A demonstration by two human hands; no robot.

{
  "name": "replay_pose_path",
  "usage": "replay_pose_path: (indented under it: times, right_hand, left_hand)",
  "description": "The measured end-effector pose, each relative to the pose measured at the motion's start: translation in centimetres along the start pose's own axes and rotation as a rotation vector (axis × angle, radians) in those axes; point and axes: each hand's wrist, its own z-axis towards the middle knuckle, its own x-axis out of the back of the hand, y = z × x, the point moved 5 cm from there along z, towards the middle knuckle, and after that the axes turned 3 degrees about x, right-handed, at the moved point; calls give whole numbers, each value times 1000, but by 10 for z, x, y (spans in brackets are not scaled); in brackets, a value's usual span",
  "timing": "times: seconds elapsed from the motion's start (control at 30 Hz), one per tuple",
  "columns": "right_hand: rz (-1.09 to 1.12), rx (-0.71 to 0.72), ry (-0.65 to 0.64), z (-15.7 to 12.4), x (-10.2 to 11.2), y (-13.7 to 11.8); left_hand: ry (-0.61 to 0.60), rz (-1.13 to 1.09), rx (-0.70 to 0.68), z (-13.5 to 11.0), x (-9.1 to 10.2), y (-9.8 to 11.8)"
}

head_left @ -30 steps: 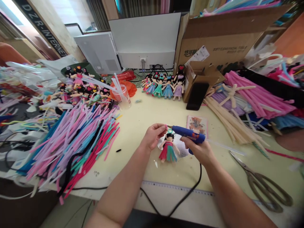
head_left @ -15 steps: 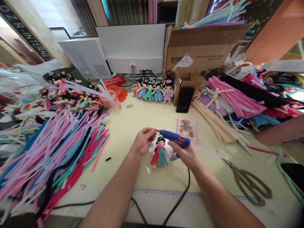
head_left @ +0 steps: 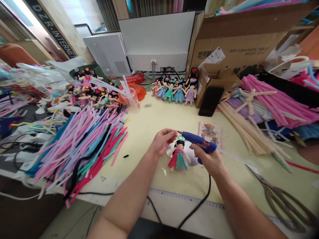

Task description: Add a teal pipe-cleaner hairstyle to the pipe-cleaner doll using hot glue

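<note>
My left hand (head_left: 161, 141) is pinched on a small pink piece, held right at the nozzle of a blue glue gun (head_left: 198, 141). My right hand (head_left: 208, 158) is wrapped round the gun's grip, with a clear glue stick poking out behind it. Just below the nozzle a small doll (head_left: 178, 156) with black hair and a red and teal skirt lies on the cream table (head_left: 149, 122). The gun's black cord (head_left: 196, 205) runs off the near edge.
A big heap of coloured pipe cleaners (head_left: 82, 142) fills the left. Finished dolls (head_left: 174, 89) stand at the back by a black phone (head_left: 208, 101) and cardboard box (head_left: 231, 36). Beige stems (head_left: 249, 129) and scissors (head_left: 284, 202) lie right. A plastic cup (head_left: 131, 99) stands back left.
Both hands keep the same pose on the pink piece and the glue gun. Only the camera has swung, first left and up, then back.
</note>
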Motion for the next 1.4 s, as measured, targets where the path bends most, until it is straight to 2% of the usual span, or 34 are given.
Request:
replay_pose_path:
  times: [0.4, 1.4]
  right_hand:
    - [-89, 17, 14, 1, 3, 2]
    - [-146, 37, 87, 1, 5, 0]
  left_hand:
    - [-31, 1, -16, 1, 0, 0]
    - [-31, 30, -42, 3, 2, 0]
